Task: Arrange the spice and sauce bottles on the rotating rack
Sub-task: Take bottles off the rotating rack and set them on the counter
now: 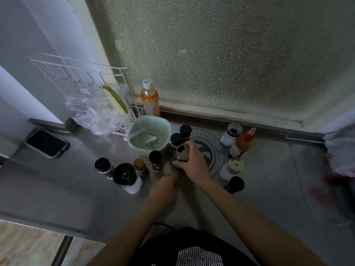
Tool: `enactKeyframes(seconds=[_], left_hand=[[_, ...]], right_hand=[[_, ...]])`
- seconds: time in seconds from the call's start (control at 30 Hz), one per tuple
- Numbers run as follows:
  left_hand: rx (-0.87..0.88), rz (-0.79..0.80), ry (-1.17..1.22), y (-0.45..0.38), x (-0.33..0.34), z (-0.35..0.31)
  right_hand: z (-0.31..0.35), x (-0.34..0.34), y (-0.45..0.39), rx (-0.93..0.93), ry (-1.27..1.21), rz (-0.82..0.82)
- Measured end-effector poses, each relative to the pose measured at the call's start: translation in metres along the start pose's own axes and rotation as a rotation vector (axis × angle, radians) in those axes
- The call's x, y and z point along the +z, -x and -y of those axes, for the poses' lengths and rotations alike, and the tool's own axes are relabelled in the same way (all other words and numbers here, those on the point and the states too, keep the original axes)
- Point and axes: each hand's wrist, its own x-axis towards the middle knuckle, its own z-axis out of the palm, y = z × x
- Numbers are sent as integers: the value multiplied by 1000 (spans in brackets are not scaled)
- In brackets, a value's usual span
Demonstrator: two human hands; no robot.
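Steel bench (pixel 73 189): spice jar (pixel 182 153) clamped by right hand (pixel 194 162) fingers at rotating rack (pixel 211 150) left edge; left hand (pixel 164 189) fingers' state cannot be told.

Right hand: the right hand (pixel 194 162) grips a clear glass jar with a dark lid (pixel 182 153) at the left rim of the round clear plastic rotating rack (pixel 215 150).
Left hand: the left hand (pixel 164 189) rests low on the grey steel counter (pixel 76 189), fingers curled (contents hidden).
Left of rack: dark-capped spice bottles (pixel 155 160) and a pale green plastic strainer basket (pixel 149 133).
Right of rack: a red-capped sauce bottle (pixel 242 144) and a white cream-lidded jar (pixel 231 168).
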Motion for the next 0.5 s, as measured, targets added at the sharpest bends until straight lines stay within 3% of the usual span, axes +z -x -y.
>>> enactKeyframes(seconds=[0.3, 0.4, 0.5], left_hand=[[63, 44, -115, -3, 8, -3], [69, 29, -120, -5, 8, 1], [55, 7, -130, -8, 7, 3]], right_hand=[[-4, -14, 4, -3, -36, 97], [-13, -46, 15, -42, 196, -105], [-31, -77, 24, 133, 494, -239]])
